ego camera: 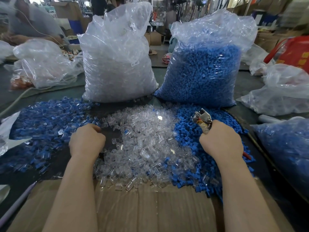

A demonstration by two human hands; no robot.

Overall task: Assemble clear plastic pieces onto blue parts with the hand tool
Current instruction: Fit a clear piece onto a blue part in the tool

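We are at a dark worktop (pixel 237 113) in a busy workshop, with cartons and another person's blurred shape far behind. Two tall plastic sacks stand at the back of it: the clear sack (pixel 117 64), full of clear pieces and bearing a small white label, and just beside it on the right the blue sack (pixel 204 71), full of blue parts. More bags lie around them: a crumpled one (pixel 43 64) to the left, a pale one (pixel 284 91) to the right, and a bag of blue stock (pixel 287 148) at the right edge.

In front of the sacks we see three loose heaps touching one another. The left heap (pixel 43 124) mixes blue with clear, seemingly joined pieces, though we cannot be sure at this blur. The clear pieces (pixel 147 144) fill the middle and spill onto a flat sheet of cardboard (pixel 150 208) nearest us. The blue parts (pixel 189 131) lie to the right, running down along the cardboard's edge.

Our left hand (pixel 87 141) rests at the seam between the left heap and the clear pieces, fingers curled under; what it holds, if anything, is hidden. Our right hand (pixel 220 141) grips the tool (pixel 203 120) over the blue parts, its metal head pointing up and away, a red handle tip showing behind the wrist.
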